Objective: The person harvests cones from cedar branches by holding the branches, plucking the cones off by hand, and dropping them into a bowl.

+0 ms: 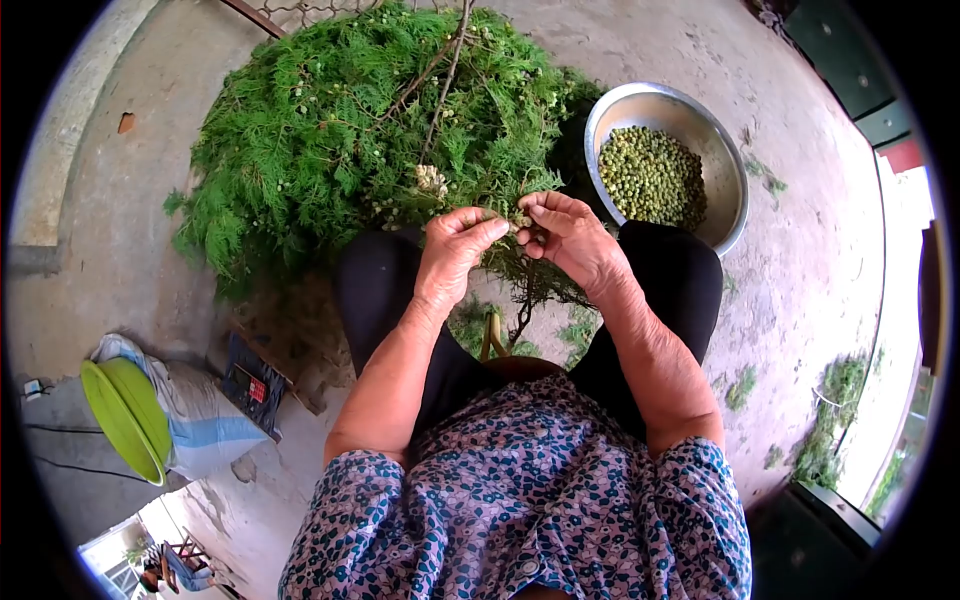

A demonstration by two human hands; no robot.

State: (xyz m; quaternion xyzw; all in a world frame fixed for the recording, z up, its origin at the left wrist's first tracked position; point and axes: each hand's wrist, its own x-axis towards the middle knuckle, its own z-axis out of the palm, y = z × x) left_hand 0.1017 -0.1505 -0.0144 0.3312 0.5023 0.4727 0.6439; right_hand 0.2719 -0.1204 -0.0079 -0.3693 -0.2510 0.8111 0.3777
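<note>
One lime-green plastic basin [122, 425] sits way left of the left hand [458, 248], against one crinkly sack [205, 430]. One big feathery branch heap [310, 150] crowds ahead of that hand, thumb and finger pinched, can't tell on what. Right hand [575, 240]'s clamped on one knobbly sprig [522, 221]. Just right, one round metal bowl [727, 185] holds uncountable green berries [652, 175]; open concrete floor [815, 180] past its rim.

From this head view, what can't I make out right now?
All in the head view:
The small plant piece in the right hand: its details, too small and partly covered; whether the left hand grips it too.
The metal bowl's bottom: under green berries.
The bare stem's far end: cut by the top edge.
The sack's contents: behind its wall.
</note>
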